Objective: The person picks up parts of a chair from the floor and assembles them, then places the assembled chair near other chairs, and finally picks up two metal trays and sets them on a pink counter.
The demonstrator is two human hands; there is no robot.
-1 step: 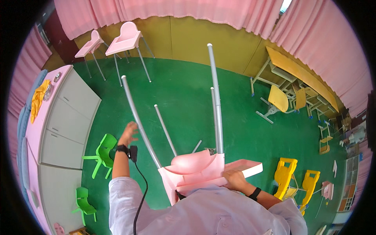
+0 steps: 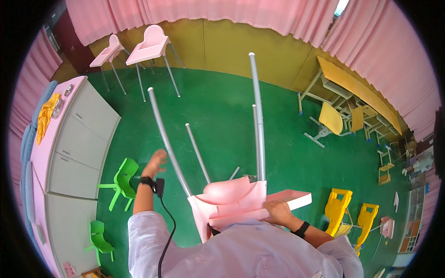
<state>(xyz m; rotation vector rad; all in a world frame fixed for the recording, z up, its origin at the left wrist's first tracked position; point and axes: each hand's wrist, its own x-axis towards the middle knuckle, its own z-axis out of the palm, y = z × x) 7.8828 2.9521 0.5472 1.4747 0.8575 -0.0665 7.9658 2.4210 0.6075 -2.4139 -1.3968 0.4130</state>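
Note:
I hold a pink high chair [image 2: 232, 199] tipped over against my chest, its grey metal legs [image 2: 256, 116] pointing away from me over the green floor. My right hand [image 2: 278, 211] grips the edge of the chair's pink tray [image 2: 296, 199]. My left hand [image 2: 156, 162] is raised with fingers apart, just left of the chair's leftmost leg [image 2: 162, 127] and not closed on it. A black strap and cable hang at my left wrist.
Two more pink high chairs [image 2: 150, 44] stand by the yellow back wall. Small green chairs [image 2: 123, 178] sit by the white cabinets [image 2: 79, 139] on the left. Yellow plastic chairs [image 2: 338, 211] stand at the right, with yellow desks and chairs [image 2: 331, 118] farther back.

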